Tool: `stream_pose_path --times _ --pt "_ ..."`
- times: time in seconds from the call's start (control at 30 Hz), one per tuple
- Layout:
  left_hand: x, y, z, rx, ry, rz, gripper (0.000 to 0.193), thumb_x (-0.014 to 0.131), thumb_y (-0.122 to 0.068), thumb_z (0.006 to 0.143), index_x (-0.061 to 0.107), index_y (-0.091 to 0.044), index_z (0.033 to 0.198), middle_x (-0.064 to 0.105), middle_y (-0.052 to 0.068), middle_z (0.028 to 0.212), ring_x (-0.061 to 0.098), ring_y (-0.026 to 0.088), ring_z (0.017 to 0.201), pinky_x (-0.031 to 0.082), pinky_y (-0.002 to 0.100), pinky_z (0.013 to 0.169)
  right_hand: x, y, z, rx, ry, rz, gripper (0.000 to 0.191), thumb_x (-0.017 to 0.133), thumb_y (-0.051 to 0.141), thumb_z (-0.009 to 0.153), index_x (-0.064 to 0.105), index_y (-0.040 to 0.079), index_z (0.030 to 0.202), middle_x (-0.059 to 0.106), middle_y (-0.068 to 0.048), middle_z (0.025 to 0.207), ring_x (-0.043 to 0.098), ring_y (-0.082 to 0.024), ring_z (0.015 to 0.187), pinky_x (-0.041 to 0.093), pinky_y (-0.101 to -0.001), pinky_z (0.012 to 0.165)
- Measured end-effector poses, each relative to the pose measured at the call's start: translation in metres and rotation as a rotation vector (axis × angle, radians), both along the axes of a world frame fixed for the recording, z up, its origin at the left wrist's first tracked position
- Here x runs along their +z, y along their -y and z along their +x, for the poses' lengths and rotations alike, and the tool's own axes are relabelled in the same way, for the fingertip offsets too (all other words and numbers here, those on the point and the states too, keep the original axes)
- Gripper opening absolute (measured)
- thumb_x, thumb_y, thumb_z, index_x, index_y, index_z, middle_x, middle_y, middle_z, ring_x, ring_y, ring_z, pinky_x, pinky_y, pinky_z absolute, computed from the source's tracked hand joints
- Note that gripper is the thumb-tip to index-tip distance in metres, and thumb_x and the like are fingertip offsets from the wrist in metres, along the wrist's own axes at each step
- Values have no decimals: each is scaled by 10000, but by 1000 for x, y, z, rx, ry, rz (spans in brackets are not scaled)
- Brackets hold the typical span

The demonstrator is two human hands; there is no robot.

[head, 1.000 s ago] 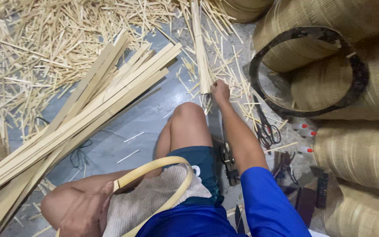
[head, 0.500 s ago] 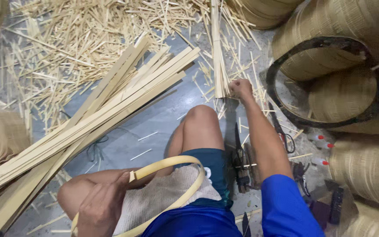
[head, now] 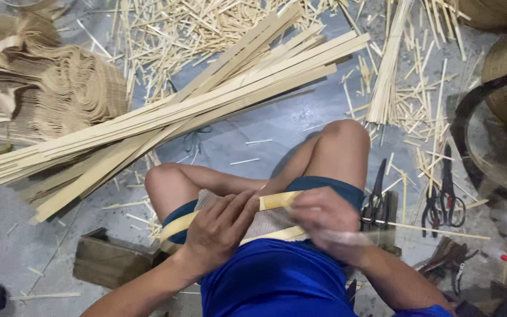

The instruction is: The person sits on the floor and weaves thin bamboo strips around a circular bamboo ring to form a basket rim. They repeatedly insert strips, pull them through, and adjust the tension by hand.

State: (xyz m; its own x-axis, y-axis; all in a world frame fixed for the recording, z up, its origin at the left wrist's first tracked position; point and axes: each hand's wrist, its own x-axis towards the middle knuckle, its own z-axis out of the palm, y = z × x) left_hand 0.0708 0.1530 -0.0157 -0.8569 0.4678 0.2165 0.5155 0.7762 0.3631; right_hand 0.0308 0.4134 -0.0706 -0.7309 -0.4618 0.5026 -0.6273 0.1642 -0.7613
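Splint-littered grey concrete floor (head: 277, 126)

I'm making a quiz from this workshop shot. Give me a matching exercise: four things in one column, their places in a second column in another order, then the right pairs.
Things:
1. long flat strips
2. black scissors
3. bent strip hoop
4. wooden block

Places:
A. on the lap, under the left hand and right hand
B. on the floor, lower left, beside the left thigh
C. laid slantwise across the floor, above the knees
D. on the floor by the right knee

Pairs: 1-C, 2-D, 3-A, 4-B
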Motion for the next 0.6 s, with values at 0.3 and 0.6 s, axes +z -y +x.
stream_pose_path --times 0.3,0.6 --pt "7 4 11 17 -162 -2 404 624 -102 922 632 78 1285 689 213 1212 689 328 1022 551 417 876 36 33 3 66 -222 120 298 824 144 780 747 93 1064 674 -48 944 656 -275 908 515 -436 779" --pt "3 7 21 -33 -131 -57 396 621 -117 901 623 85 1242 677 229 1205 684 335 1020 550 420 859 31 37 -17 178 -168 233 212 821 191 829 733 103 1001 693 -32 882 641 -221 768 441 -382 641"
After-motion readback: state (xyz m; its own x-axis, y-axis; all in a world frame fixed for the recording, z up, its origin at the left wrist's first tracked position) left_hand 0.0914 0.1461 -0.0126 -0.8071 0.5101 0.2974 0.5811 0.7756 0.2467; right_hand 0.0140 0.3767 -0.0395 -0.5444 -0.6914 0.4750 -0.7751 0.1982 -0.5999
